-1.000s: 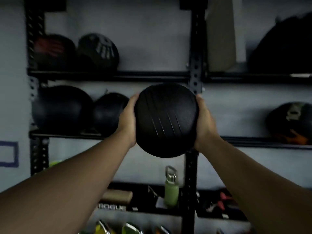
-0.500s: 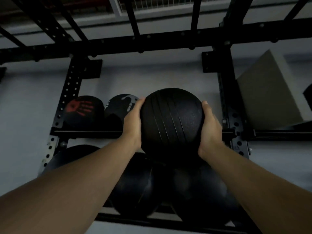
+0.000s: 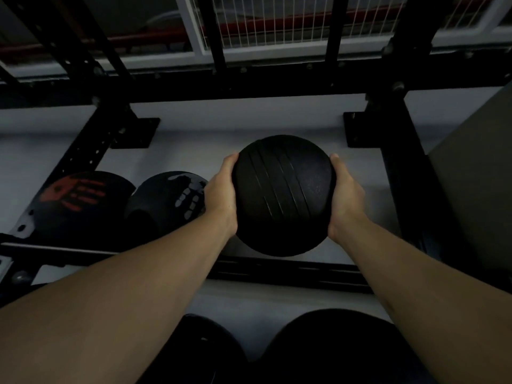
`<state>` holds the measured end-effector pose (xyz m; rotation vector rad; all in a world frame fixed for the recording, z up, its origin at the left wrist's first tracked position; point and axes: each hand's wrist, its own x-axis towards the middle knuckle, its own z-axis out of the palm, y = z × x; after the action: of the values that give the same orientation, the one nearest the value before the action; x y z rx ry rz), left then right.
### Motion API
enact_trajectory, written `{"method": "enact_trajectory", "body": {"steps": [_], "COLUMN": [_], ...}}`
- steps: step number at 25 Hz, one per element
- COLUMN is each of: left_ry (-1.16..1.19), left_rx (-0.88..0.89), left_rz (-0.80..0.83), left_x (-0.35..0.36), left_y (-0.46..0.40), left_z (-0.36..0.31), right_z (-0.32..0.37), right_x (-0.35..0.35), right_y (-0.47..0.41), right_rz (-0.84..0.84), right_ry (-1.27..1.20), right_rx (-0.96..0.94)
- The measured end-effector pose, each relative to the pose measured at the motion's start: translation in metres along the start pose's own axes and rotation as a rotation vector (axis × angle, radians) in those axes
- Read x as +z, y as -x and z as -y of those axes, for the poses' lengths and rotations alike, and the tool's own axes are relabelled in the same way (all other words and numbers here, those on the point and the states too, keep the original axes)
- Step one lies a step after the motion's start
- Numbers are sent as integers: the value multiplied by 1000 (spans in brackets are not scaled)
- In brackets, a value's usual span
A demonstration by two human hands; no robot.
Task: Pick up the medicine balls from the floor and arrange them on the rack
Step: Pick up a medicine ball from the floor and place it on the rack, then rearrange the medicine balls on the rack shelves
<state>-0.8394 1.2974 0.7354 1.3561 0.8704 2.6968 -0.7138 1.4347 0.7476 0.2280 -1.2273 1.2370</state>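
I hold a black ribbed medicine ball at arm's length, my left hand on its left side and my right hand on its right. The ball hangs just above the upper shelf rail of the black rack, to the right of two balls resting on that shelf: one with a red handprint and one with a grey handprint. My left hand is close to the grey-handprint ball. Two more dark balls sit on the shelf below, partly hidden by my forearms.
A black perforated upright stands right of the held ball, and a slanted upright at the left. A grey foam block fills the shelf beyond the right upright. Black crossbeams and a wire-mesh panel run overhead.
Both hands have raised the ball from the middle shelf's height up to the top shelf and pushed it toward the wall. My view has tilted upward, showing the rack's top beams.
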Motion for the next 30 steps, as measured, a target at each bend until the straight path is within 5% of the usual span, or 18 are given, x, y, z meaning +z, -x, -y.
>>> {"method": "enact_trajectory", "body": {"steps": [6, 11, 30], "left_ry": [-161, -571, -971], "left_rx": [204, 457, 504], "left_rz": [-67, 92, 189], "left_x": [-27, -40, -69], "left_y": [-68, -86, -42], "left_z": [54, 94, 108], "right_z": [-79, -119, -89], "right_x": [10, 9, -24], "right_y": [-53, -77, -10], "right_rz": [146, 225, 354], "right_ry": [117, 456, 1068], "right_rx": [-106, -184, -209]}}
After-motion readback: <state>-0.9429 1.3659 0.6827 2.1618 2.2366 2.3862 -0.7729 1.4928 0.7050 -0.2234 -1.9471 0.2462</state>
